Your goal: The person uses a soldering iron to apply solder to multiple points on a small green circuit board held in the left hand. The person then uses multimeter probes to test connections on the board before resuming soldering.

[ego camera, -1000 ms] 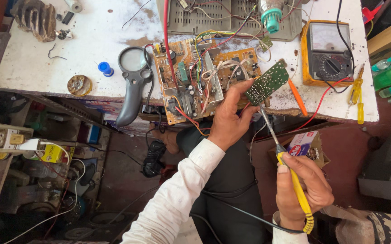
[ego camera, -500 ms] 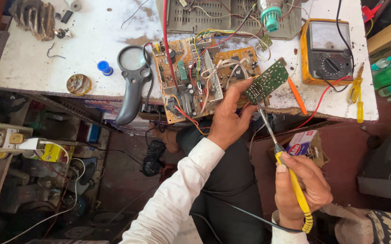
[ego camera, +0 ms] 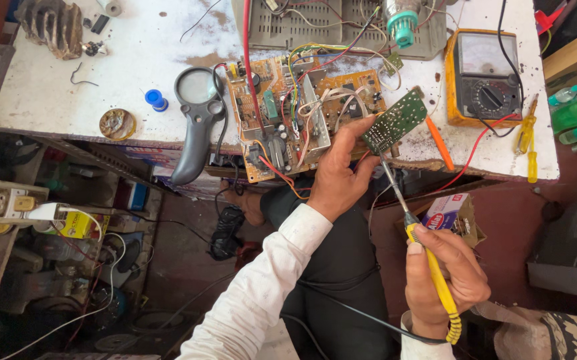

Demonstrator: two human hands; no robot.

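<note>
Right hand [ego camera: 445,277] at 5 o'clock, grip clenched round yellow-handled soldering iron [ego camera: 428,267], metal tip angled up toward 12, meeting lower edge of small green rectangular circuit board [ego camera: 395,122]. Left hand [ego camera: 338,173], white sleeve, at centre, grip grasping that board by its left end, held tilted over worktop [ego camera: 62,87] front edge. Beyond at 11: large tan circuit board with coloured wires [ego camera: 278,117], black-framed magnifier [ego camera: 197,110]. At 1: yellow-cased analogue multimeter [ego camera: 485,77]. Versus earlier frame: hands, iron, board barely shifted.
</note>
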